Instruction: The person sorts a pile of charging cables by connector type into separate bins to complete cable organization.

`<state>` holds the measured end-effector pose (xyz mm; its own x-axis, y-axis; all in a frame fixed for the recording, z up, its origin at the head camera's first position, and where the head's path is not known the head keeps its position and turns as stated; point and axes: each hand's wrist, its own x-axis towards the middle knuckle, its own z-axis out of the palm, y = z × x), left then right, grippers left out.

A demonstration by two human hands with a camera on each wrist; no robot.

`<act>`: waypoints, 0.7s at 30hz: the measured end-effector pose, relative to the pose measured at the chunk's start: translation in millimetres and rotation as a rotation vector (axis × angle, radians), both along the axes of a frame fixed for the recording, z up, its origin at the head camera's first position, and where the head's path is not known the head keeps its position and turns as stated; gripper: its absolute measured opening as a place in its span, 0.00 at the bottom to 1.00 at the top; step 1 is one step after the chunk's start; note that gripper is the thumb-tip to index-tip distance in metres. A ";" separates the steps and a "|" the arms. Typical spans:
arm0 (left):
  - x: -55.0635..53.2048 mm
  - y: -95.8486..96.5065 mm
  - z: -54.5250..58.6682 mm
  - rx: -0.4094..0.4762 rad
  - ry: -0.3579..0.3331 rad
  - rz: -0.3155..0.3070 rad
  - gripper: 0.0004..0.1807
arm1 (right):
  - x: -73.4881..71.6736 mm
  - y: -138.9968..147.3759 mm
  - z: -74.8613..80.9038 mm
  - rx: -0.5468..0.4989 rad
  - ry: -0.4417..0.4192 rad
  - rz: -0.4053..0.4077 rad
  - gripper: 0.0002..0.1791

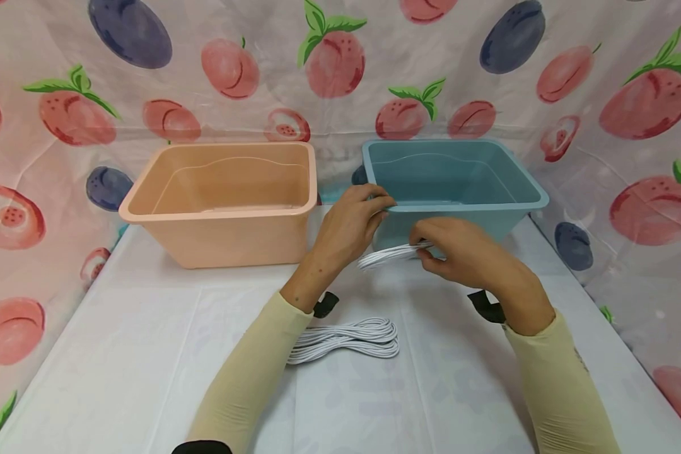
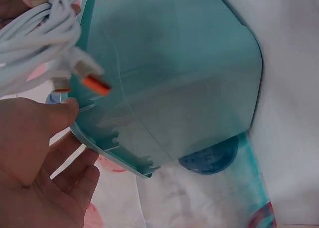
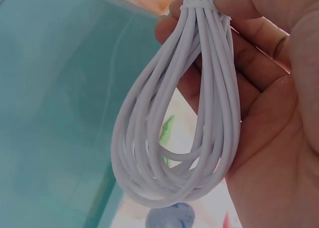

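Observation:
My right hand (image 1: pixel 462 249) pinches a coiled white USB cable (image 1: pixel 390 254) in front of the teal bin (image 1: pixel 477 207). In the right wrist view the loops of this cable (image 3: pixel 124 148) hang below the thumb and fingers, bound by a white tie. Its metal plug with an orange inside (image 2: pixel 95 83) shows in the left wrist view, beside the bin's wall. My left hand (image 1: pixel 352 217) grips the bin's near left corner, thumb on one side of the rim and fingers on the other. A second white cable bundle (image 1: pixel 369 347) lies on the table, partly hidden by my left forearm.
A peach-coloured bin (image 1: pixel 221 216) stands to the left of the teal one, a narrow gap between them. Both are on a white-covered table (image 1: pixel 147 353). A fruit-patterned cloth (image 1: pixel 295 57) hangs behind and along the sides.

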<state>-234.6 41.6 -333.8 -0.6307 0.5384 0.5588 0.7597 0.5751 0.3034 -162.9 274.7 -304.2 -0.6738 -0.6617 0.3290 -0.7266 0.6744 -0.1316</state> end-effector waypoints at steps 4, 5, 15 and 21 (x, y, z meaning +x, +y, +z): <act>-0.4 0.0 -0.3 0.007 0.006 -0.008 0.14 | 2.5 4.9 5.0 -0.007 0.027 -0.010 0.15; -0.4 0.1 -0.3 0.006 0.008 -0.009 0.14 | 3.1 6.2 6.2 -0.011 0.034 -0.009 0.15; -0.5 0.4 -0.2 -0.001 0.002 0.000 0.14 | 3.5 17.9 14.3 -0.090 0.143 0.044 0.16; -0.9 0.7 -0.2 0.003 -0.007 -0.001 0.14 | 4.1 21.7 18.7 -0.134 0.184 0.054 0.19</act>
<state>-235.5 42.3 -334.0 -0.6345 0.5370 0.5559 0.7578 0.5737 0.3108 -158.8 296.4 -285.5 -0.5588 -0.6378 0.5301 -0.7814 0.6190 -0.0789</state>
